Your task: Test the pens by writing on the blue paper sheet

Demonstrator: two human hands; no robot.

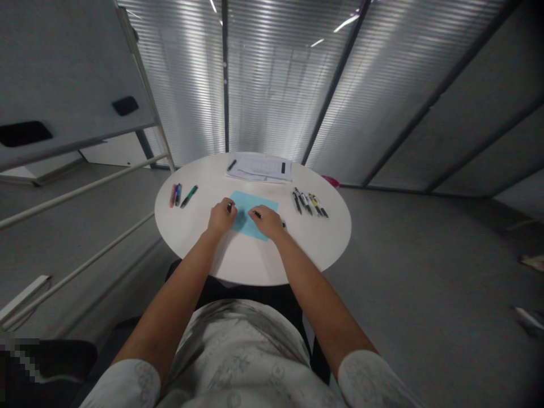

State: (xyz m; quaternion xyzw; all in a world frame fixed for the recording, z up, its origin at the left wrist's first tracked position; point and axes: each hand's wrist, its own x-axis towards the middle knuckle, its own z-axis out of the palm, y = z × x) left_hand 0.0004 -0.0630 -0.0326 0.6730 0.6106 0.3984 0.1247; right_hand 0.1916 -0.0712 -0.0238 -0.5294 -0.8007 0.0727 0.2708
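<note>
My left hand (221, 217) is closed over the left edge of a light blue sheet (251, 228). A small dark piece (229, 207), perhaps a pen cap, shows between its thumb and fingers. Opposite it, a short gap away, my right hand (267, 221) is closed above the sheet's right part. From its fingertips pokes the dark end of what looks like a pen (257, 215); most of it is hidden by the hand. Another small dark end (284, 224) shows beside the right wrist, and I cannot tell whether it belongs to the same pen.
On the round white table (250, 266), several black and white pens (306, 203) lie at right. Coloured pens (175, 195) and a green pen (189, 196) lie at left. A paper stack (259, 169) is at the back. A whiteboard frame (164, 141) stands close on the left.
</note>
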